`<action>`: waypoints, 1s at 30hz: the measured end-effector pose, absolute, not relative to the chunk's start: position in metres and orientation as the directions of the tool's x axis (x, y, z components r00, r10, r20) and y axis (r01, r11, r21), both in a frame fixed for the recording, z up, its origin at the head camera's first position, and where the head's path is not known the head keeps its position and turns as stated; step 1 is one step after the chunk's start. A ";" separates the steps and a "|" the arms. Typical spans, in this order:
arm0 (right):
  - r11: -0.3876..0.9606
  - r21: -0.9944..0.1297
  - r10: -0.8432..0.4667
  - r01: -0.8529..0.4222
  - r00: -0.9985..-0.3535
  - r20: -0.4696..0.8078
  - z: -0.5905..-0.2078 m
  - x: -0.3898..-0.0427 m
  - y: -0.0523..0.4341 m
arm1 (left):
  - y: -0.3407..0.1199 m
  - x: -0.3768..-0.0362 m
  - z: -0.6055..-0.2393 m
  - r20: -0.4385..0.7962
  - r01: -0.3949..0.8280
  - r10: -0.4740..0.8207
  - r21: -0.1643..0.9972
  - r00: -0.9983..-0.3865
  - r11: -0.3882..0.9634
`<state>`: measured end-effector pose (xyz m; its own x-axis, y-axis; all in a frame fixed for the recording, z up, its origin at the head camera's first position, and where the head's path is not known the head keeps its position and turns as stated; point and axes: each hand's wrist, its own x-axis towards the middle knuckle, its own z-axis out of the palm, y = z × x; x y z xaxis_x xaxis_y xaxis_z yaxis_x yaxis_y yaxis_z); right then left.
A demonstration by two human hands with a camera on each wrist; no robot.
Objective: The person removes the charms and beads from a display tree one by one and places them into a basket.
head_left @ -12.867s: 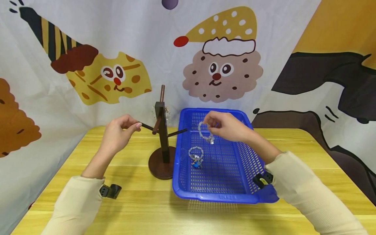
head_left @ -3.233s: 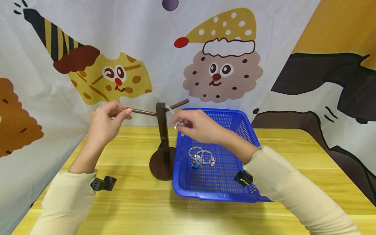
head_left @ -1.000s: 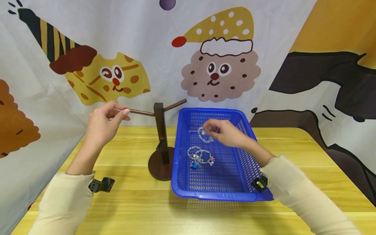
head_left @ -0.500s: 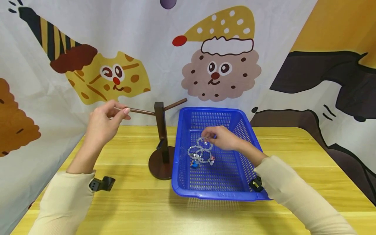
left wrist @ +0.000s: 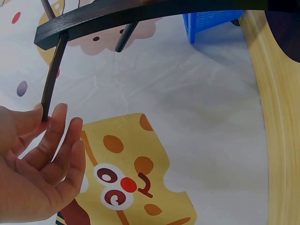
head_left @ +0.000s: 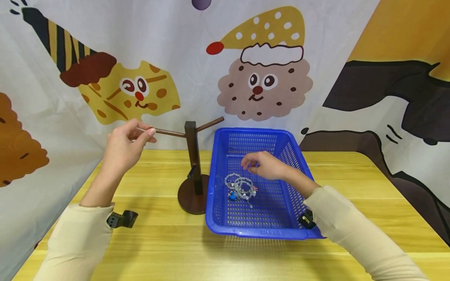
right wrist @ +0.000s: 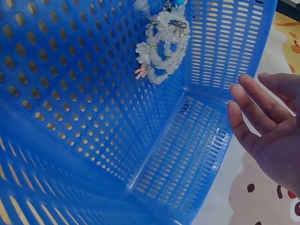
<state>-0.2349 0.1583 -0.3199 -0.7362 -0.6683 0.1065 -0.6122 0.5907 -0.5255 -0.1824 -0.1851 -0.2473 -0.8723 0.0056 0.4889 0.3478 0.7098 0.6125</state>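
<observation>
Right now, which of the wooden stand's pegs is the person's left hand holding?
The left hand pinches the tip of the long upper peg that points left from the post. The upper peg pointing right and the short low peg are untouched.

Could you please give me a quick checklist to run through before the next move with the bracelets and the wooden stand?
1. Right hand free: ok. Its fingers are relaxed and hold nothing, above the basket floor.
2. Bracelets inside the blue basket: ok. They lie in one overlapping heap on its floor.
3. Left hand steadying the wooden stand: ok. Its fingertips pinch the end of the left peg.
4. Pegs bare: ok for the upper left peg and the right peg; cannot tell for the short lower peg.
5. Stand upright on the table: ok. Its round base sits beside the basket.
6. Bracelets untangled: cannot tell.
</observation>
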 end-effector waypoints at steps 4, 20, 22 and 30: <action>0.609 -0.523 -0.650 -0.597 -0.753 0.103 -0.312 -0.234 0.159 | -0.185 -0.183 -0.247 0.489 0.352 0.011 0.613 -0.872 0.708; 0.657 -0.539 -0.547 -0.527 -0.825 0.140 -0.264 -0.232 0.205 | -0.185 -0.183 -0.247 0.498 0.371 0.032 0.600 -0.867 0.708; 0.671 -0.530 -0.536 -0.519 -0.833 0.137 -0.261 -0.231 0.214 | -0.186 -0.183 -0.246 0.498 0.373 0.039 0.593 -0.866 0.714; 0.740 -0.500 -0.440 -0.451 -0.886 0.147 -0.261 -0.220 0.263 | -0.193 -0.181 -0.247 0.456 0.369 0.078 0.594 -0.886 0.715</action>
